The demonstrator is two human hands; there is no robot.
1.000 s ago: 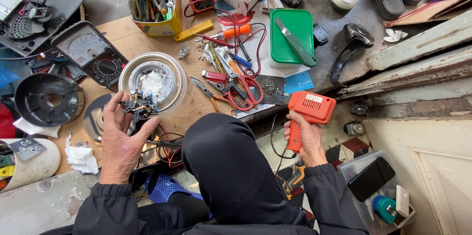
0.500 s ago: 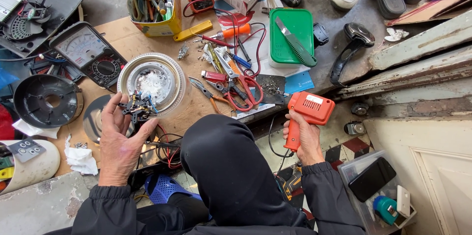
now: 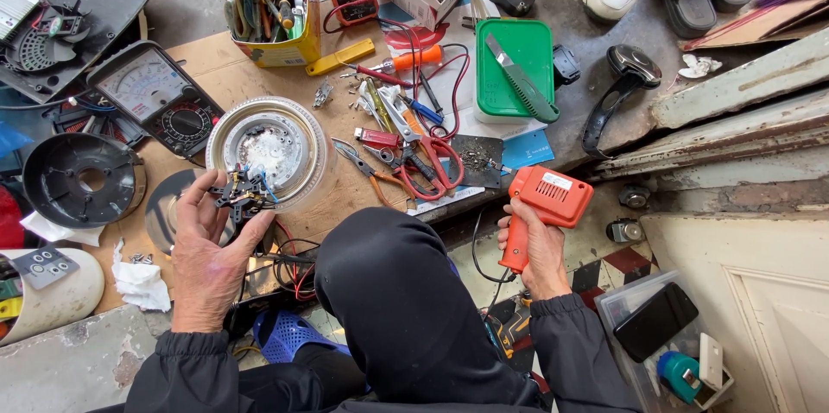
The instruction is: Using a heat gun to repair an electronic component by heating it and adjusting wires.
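Landmark: round metal dish (image 3: 269, 149) on the board (image 3: 224, 76).

Left hand (image 3: 207, 249): just below the dish, palm up, fingers curled loosely around a small black wired part (image 3: 242, 193). The part sits at the fingertips and overlaps the dish's lower-left rim; thin coloured leads stick out of it. Whether part and rim touch cannot be told.

Right hand (image 3: 537, 247): well to the right of the dish, past the raised knee (image 3: 389, 275). Fingers wrapped fully around the grip of an orange soldering gun (image 3: 546, 206), with its body up and to the right of the fist. A black cord (image 3: 477, 249) hangs from the grip base.

Versus 0.5 s and 1.0 s ago: left hand and part sit in the same spot at the dish's lower-left rim, same grasp. The gun stays in the same closed grasp right of the knee, with no clear shift in tilt. Dish unmoved.

Around the dish:
- Right: red-handled pliers (image 3: 423, 162) and loose tools, close by.
- Upper right: green box (image 3: 509, 63) with a knife (image 3: 522, 80) lying across it.
- Above: yellow tin (image 3: 276, 50) full of tools.
- Upper left: analogue meter (image 3: 160, 93), near.
- Left: black round housing (image 3: 82, 180).
- Lower left: crumpled tissue (image 3: 142, 283).
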